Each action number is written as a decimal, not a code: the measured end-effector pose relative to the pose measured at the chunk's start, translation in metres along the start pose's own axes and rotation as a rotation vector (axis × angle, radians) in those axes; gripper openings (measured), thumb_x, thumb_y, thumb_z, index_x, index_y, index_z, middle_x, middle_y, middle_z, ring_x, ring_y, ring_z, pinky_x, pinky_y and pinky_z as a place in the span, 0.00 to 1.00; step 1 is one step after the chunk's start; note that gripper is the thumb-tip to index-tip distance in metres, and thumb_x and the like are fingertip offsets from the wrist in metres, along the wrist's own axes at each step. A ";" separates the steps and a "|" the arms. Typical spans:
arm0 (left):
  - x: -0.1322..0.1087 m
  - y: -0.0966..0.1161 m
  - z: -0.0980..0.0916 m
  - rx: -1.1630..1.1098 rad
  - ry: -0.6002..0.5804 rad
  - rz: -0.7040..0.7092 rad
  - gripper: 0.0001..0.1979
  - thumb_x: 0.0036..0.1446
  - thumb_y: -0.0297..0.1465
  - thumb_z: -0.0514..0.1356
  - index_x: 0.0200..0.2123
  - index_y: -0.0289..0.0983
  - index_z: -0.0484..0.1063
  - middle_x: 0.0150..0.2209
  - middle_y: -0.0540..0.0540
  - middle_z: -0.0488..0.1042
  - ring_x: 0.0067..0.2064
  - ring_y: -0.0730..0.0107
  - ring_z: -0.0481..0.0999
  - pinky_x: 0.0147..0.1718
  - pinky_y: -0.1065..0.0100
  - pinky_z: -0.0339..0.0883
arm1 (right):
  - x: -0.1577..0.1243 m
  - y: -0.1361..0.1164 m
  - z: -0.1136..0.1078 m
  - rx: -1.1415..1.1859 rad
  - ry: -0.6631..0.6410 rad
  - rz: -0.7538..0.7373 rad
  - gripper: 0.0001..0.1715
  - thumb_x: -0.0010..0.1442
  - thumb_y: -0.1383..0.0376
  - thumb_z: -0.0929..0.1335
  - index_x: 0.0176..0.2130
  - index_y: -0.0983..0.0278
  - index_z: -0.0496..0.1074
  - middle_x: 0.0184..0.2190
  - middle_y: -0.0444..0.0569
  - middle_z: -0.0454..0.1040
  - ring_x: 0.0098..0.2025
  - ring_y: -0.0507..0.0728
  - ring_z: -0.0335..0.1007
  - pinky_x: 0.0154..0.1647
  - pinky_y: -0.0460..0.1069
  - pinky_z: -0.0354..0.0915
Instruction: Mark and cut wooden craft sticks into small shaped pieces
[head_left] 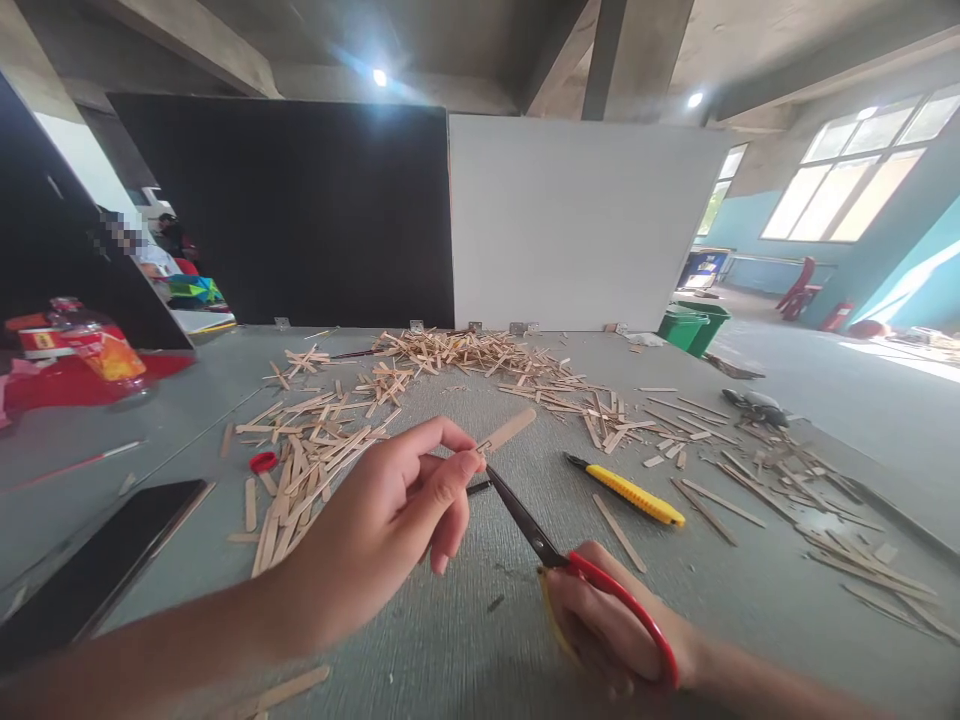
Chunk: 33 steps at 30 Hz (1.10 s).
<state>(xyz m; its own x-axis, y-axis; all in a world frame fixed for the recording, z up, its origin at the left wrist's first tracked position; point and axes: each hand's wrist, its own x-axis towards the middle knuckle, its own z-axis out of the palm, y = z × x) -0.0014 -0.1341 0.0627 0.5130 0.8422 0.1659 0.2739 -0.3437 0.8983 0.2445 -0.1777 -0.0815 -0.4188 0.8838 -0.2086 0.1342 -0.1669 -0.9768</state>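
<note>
Between the thumb and fingers of my left hand (397,500) is a wooden craft stick (514,427), its rounded end pointing up and to the right. Pencil-like marks or cuts show on the stick near my fingertips. My right hand (607,610) grips red-handled scissors (534,535), with a bit of yellow showing on the lower handle. The dark blades look closed or nearly so, and their tips reach my left fingertips and the stick's near end. Whether the tips touch the stick I cannot tell. A small black piece (478,487) shows just behind the blades.
Loose craft sticks (465,352) spread in an arc across the grey table (420,640). A yellow utility knife (634,494) lies to the right. At left are a phone (112,555), a red bottle cap (262,461) and a drink bottle (105,350). Black and white panels (585,220) stand behind.
</note>
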 end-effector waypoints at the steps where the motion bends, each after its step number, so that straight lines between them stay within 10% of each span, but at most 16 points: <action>1: 0.000 0.000 0.000 0.009 -0.006 0.003 0.16 0.76 0.45 0.52 0.39 0.42 0.68 0.19 0.58 0.71 0.21 0.77 0.69 0.22 0.75 0.61 | 0.001 0.000 -0.001 -0.006 -0.010 0.006 0.43 0.65 0.32 0.63 0.17 0.61 0.64 0.11 0.40 0.62 0.11 0.47 0.56 0.11 0.43 0.50; 33: 0.003 0.000 0.001 0.084 -0.004 -0.007 0.16 0.77 0.43 0.51 0.54 0.41 0.71 0.25 0.56 0.73 0.25 0.72 0.74 0.26 0.70 0.68 | 0.002 -0.005 -0.005 -0.024 -0.044 -0.073 0.40 0.69 0.39 0.64 0.18 0.62 0.65 0.11 0.41 0.64 0.12 0.48 0.60 0.12 0.42 0.52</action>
<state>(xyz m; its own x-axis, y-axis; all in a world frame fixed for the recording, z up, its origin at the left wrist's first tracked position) 0.0013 -0.1317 0.0630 0.5138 0.8432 0.1581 0.3444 -0.3715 0.8622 0.2472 -0.1732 -0.0767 -0.4671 0.8731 -0.1394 0.1231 -0.0919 -0.9881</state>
